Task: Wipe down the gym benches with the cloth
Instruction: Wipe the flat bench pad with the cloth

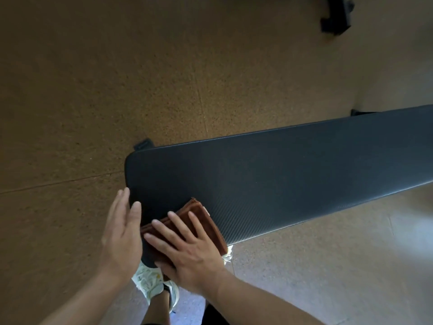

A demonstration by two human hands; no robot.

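Note:
A long black padded gym bench (269, 174) runs from the lower middle to the right edge of the head view. A folded brown cloth (201, 214) lies on its near left corner. My right hand (187, 249) presses flat on the cloth, fingers spread, pinning it to the pad. My left hand (121, 231) rests against the bench's left end, fingers extended and holding nothing.
Brown speckled rubber floor (117, 90) surrounds the bench. A black bench foot (143, 144) sticks out at the far left corner. Another black equipment base (336, 15) stands at the top right. My white shoe (150, 282) is under the bench end.

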